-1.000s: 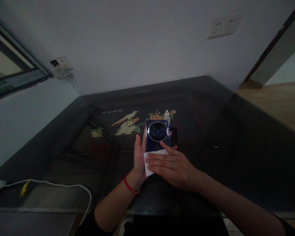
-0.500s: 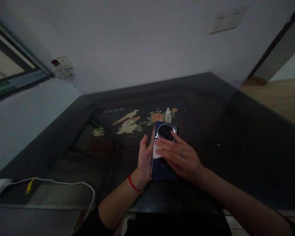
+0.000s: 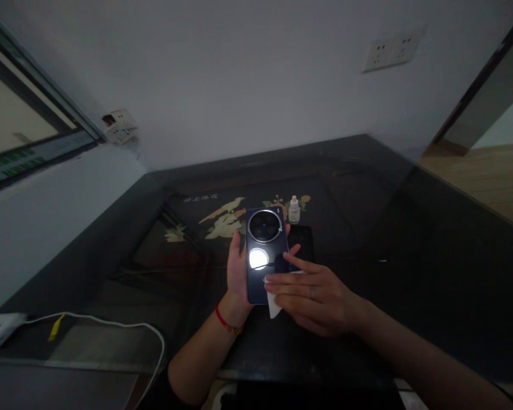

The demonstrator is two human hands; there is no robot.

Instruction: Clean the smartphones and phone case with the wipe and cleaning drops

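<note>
A dark blue phone (image 3: 267, 279) lies back side up in my left hand (image 3: 237, 273), whose thumb and fingers wrap its two long edges. Its round camera ring is at the far end, and a bright reflection shines below it. My right hand (image 3: 320, 296) pinches a white cloth or wipe (image 3: 275, 307) against the phone's lower right part. Just beyond the phone stands a small clear dropper bottle (image 3: 294, 210) with a pale cap. Partly hidden behind the phone and right hand, a flat black object (image 3: 302, 239) lies on the table.
The dark glossy table (image 3: 367, 228) carries a bird-and-flower picture (image 3: 224, 219). At the left edge sits a white device (image 3: 2, 330) with a white cable (image 3: 111, 324) and yellow tag. Wall sockets (image 3: 391, 52) are above the table, and a window is at upper left.
The phone has shifted left and its back now catches a bright reflection. My right hand has slid down from near the camera ring to the lower right edge with the white wipe.
</note>
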